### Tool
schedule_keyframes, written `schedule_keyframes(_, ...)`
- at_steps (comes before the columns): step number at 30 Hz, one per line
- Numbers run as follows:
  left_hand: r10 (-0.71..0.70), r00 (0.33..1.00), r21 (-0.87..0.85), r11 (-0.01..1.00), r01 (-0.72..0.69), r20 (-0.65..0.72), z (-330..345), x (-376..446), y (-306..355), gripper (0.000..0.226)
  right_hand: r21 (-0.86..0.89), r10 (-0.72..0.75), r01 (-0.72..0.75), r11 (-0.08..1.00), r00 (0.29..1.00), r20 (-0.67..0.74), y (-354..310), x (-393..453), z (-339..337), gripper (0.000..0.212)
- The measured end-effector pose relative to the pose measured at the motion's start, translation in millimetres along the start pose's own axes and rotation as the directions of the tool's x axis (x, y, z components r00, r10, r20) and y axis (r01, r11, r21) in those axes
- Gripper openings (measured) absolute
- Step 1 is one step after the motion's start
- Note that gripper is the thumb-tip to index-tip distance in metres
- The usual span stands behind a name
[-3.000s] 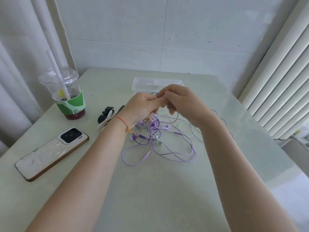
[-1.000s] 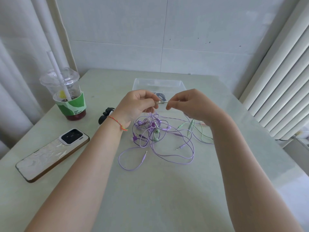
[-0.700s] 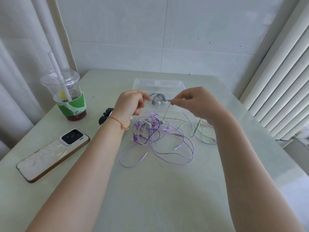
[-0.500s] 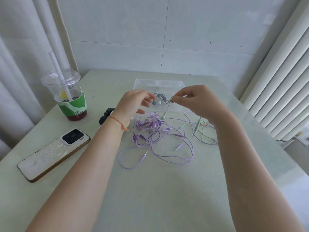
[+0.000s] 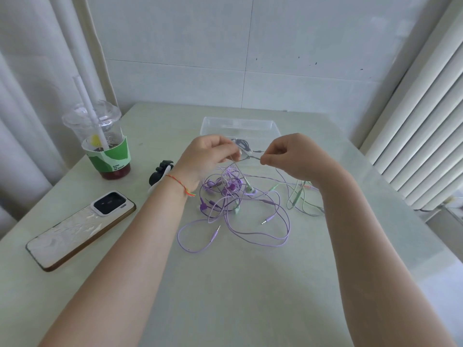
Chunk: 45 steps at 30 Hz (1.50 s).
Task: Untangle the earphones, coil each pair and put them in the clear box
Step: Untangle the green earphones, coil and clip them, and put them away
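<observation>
A tangle of purple earphones (image 5: pixel 233 209) lies on the table's middle, with a pale green pair (image 5: pixel 298 196) trailing off to its right. My left hand (image 5: pixel 205 159) and my right hand (image 5: pixel 293 156) are raised above the tangle, each pinching one end of a short taut stretch of green cable (image 5: pixel 250 158). From that stretch the cable hangs down into the pile. Behind my hands stands the clear box (image 5: pixel 240 122), with a dark earphone pair (image 5: pixel 241 144) lying inside it.
An iced drink cup with a straw (image 5: pixel 100 141) stands at the left. A phone (image 5: pixel 80 229) lies face down at the front left. A small black clip (image 5: pixel 160 172) sits beside my left wrist. White blinds (image 5: pixel 421 126) line the right side.
My hands came apart from a joined grip and drew a short length of green cable out of the tangle. My left fingers let go briefly, then pinched the cable again.
</observation>
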<state>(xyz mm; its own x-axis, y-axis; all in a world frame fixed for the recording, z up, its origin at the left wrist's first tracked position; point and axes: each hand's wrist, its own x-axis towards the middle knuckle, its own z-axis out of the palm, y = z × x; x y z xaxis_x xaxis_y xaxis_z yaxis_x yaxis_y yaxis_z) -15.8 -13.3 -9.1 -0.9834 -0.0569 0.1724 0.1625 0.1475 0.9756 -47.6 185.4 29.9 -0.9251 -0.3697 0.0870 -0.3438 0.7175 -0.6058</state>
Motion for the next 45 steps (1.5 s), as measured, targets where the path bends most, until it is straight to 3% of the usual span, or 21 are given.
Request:
schedule_keyframes(4,-0.037,0.999,-0.134,0.990,0.032,-0.033,-7,3,3,0.035,0.064,0.043,-0.032,0.997,0.984,-0.171,2,4,-3,0.018)
schedule_keyframes(6,-0.045,0.995,-0.018,0.999,0.044,-0.086,-9,5,-2,0.050,0.155,0.050,-0.002,0.988,0.951,-0.305,1,7,-4,0.022)
schedule_keyframes(8,-0.012,0.989,0.185,0.982,0.039,-0.145,-11,8,-9,0.032,0.260,0.046,0.049,0.964,0.937,-0.347,-1,7,-5,0.024)
schedule_keyframes(9,-0.004,0.991,0.232,0.972,0.036,-0.135,-11,7,-9,0.018,0.287,0.028,0.070,0.955,0.945,-0.325,-3,6,-5,0.024)
schedule_keyframes(10,0.004,0.996,0.241,0.970,0.018,-0.093,-9,7,-9,0.019,0.294,-0.003,0.087,0.952,0.961,-0.276,-5,5,-3,0.022)
schedule_keyframes(14,0.017,0.993,-0.063,0.998,-0.009,0.116,8,1,6,0.017,0.205,-0.114,0.121,0.971,0.992,-0.050,-14,-1,9,0.022)
schedule_keyframes(17,-0.013,0.985,-0.122,0.992,0.035,0.174,11,-2,8,0.023,0.180,-0.110,0.118,0.977,0.992,-0.054,-15,-1,10,0.027)
schedule_keyframes(23,-0.048,0.988,-0.015,0.999,0.051,0.146,4,-1,3,0.021,0.171,-0.076,0.080,0.982,0.997,-0.031,-11,-2,5,0.033)
schedule_keyframes(26,-0.107,0.976,-0.083,0.989,0.124,0.189,5,-1,4,0.026,0.148,-0.063,0.065,0.987,0.998,-0.014,-10,-1,9,0.036)
schedule_keyframes(29,-0.167,0.934,-0.070,0.978,0.199,0.315,3,-3,1,0.030,0.191,-0.004,0.039,0.981,0.984,-0.180,-7,5,11,0.037)
schedule_keyframes(31,-0.180,0.929,-0.007,0.981,0.192,0.325,0,-2,-4,0.029,0.279,0.079,0.021,0.960,0.937,-0.341,-3,10,8,0.036)
schedule_keyframes(35,-0.181,0.946,0.144,0.979,0.146,0.271,-4,-1,-13,0.019,0.413,0.186,0.040,0.910,0.849,-0.494,4,15,3,0.033)
schedule_keyframes(37,-0.131,0.966,0.093,0.989,0.112,0.223,-1,1,-14,0.018,0.401,0.180,0.016,0.916,0.876,-0.447,5,15,3,0.033)
schedule_keyframes(41,0.069,0.997,-0.106,0.992,-0.064,0.042,5,3,-6,0.015,0.261,0.126,-0.073,0.962,0.973,-0.192,5,12,8,0.033)
schedule_keyframes(45,0.044,0.984,-0.225,0.971,-0.083,-0.173,1,7,-6,0.017,0.262,0.157,-0.109,0.959,0.973,-0.171,5,11,11,0.031)
